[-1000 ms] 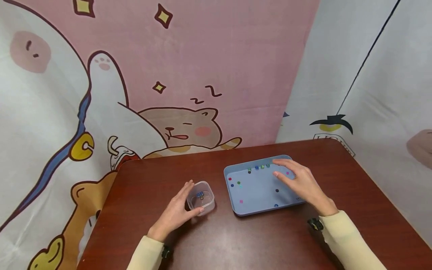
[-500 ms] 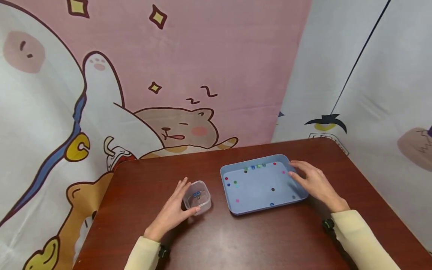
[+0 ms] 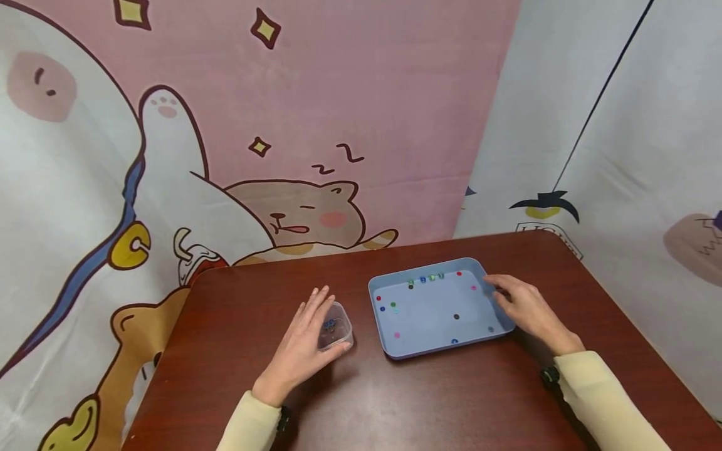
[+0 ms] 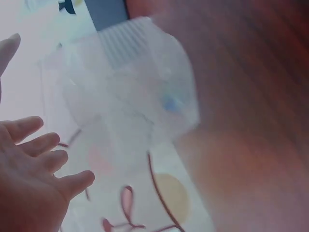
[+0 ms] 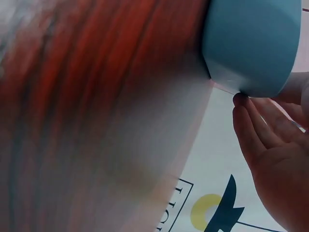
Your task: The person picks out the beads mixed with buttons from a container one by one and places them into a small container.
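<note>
A small clear plastic box [image 3: 341, 341] stands on the table left of centre, with a few blue and dark marbles [image 3: 329, 324] inside. Beside its left edge is my left hand [image 3: 301, 347], fingers straight and spread; the left wrist view shows the fingertips apart from the box [image 4: 130, 92]. A shallow blue tray [image 3: 429, 347] lies to the right, with several coloured marbles scattered in it. My right hand [image 3: 530, 310] holds the tray's right wall at the rim. In the right wrist view the fingers [image 5: 256, 125] meet the tray [image 5: 251, 48], which partly hides them.
The brown wooden table [image 3: 383, 401] ends at a back edge before a cloth [image 3: 366, 94] printed with cartoon animals. White cloth [image 3: 620, 125] hangs on the right side. Bare tabletop separates the clear box from the tray.
My right hand has drawn back from over the tray to its right wall, and its fingers have closed in. The left hand has lifted and shifted slightly right over the box's edge.
</note>
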